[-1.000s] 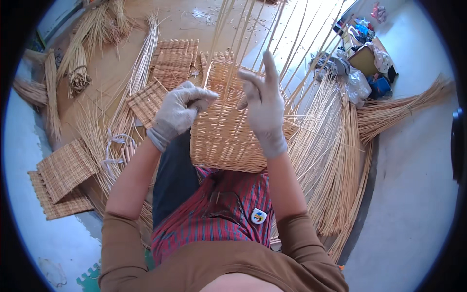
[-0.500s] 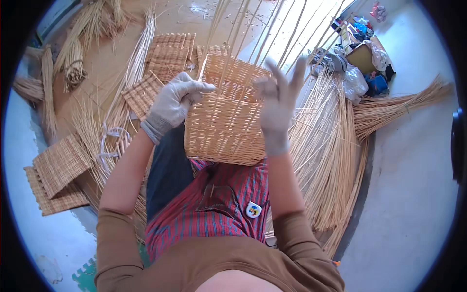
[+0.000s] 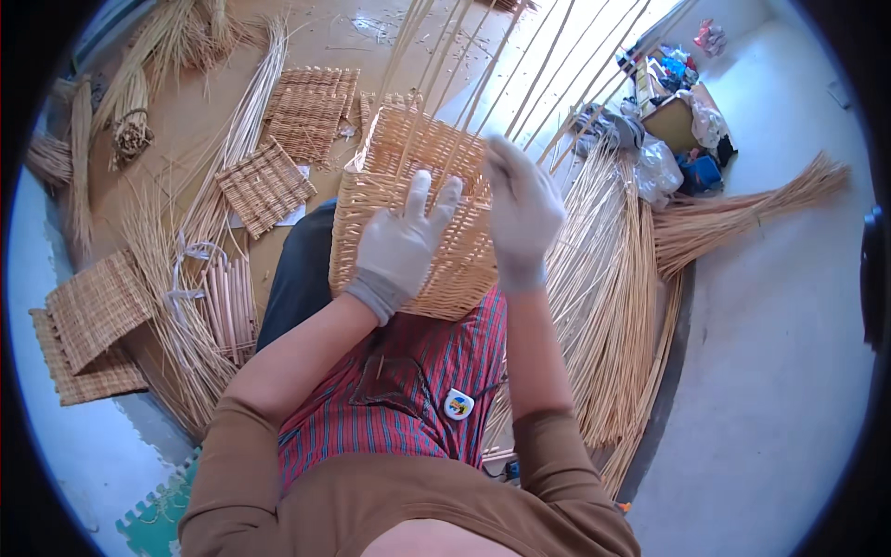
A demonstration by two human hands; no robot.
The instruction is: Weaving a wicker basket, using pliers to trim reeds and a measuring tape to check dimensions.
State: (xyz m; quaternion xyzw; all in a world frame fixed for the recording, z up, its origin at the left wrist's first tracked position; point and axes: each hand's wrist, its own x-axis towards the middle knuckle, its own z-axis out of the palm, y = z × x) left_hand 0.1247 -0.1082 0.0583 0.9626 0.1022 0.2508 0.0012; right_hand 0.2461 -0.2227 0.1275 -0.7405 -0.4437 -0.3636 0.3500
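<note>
A half-woven wicker basket [image 3: 422,288] with square sides rests tilted on my lap, long upright stakes [image 3: 529,74] fanning out above its rim. Both my hands wear pale gloves. My left hand [image 3: 401,246] lies against the front wall of the basket, two fingers stretched toward the rim and spread apart. At the right upper corner, my right hand [image 3: 527,209] has its fingers bent together beside the stakes. What those fingers hold, if anything, is hidden.
Woven square panels [image 3: 311,107] lie on the floor beyond the basket, with more panels [image 3: 100,311] at left. Bundles of loose wicker rods [image 3: 603,353] spread at right, and others [image 3: 135,130] lie far left. A cluttered box [image 3: 682,116] stands far right.
My left hand has moved from the basket's left rim onto its front wall, fingers extending. My right hand's spread fingers have drawn together. The basket has shifted slightly left and turned.
</note>
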